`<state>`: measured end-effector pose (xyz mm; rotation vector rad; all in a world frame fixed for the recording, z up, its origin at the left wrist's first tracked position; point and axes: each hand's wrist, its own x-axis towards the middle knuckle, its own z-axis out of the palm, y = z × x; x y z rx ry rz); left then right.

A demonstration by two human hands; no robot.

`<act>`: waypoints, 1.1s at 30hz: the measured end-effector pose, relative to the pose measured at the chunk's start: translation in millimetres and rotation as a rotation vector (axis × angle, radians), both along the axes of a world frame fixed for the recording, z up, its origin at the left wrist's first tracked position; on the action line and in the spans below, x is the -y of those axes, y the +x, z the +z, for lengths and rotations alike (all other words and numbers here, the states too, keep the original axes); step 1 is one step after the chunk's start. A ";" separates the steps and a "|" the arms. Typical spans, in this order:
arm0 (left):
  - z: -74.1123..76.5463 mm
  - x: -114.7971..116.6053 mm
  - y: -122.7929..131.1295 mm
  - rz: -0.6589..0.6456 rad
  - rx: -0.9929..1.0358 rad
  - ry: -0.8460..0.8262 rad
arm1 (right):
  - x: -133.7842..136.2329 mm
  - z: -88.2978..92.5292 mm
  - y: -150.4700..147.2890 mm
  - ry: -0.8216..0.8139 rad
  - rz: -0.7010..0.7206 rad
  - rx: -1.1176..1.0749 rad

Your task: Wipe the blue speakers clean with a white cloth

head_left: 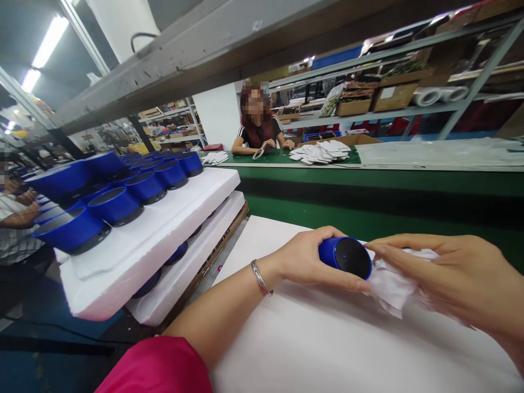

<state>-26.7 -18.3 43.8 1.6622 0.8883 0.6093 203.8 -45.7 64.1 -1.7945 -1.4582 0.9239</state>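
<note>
My left hand (305, 259) is wrapped around a blue cylinder with a dark round end face (352, 257), which looks like a small speaker. The cylinder lies tilted, its dark face turned toward me. Close on its right, my right hand (450, 273) pinches a crumpled white cloth (391, 286), with the fingertips at the cylinder's rim. Whether those fingertips touch the rim I cannot tell. Both hands are above a white work surface (327, 344).
To the left, several similar blue cylinders (117, 204) stand on stacked white foam trays (164, 234). Beyond a green conveyor belt (303, 210), a person (257, 123) sits near a pile of white pieces (321, 152). A metal beam (184, 60) crosses overhead.
</note>
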 end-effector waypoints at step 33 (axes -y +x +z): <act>-1.9 -1.3 -0.2 -0.007 0.004 0.052 | 11.4 -13.3 -3.6 0.129 -0.016 -0.106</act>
